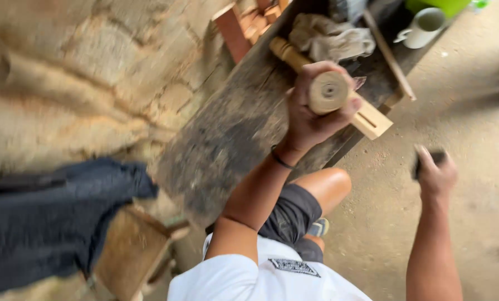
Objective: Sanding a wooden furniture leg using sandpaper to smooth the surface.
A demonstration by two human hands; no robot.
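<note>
My left hand [311,108] grips a turned wooden piece [328,92], its round end facing the camera, held above the dark workbench [233,139]. A second turned wooden leg [285,53] with a slotted square end [372,120] lies on the bench just behind it. My right hand [436,175] is out to the right over the floor, closed around a small dark object [427,161] that is too blurred to identify.
A rumpled cloth [330,36], a white mug [425,27], a wooden strip [389,53] and reddish wood blocks [238,28] sit at the bench's far end. A rough stone wall [82,67] is left. A dark cloth [49,217] covers a wooden stool [130,253].
</note>
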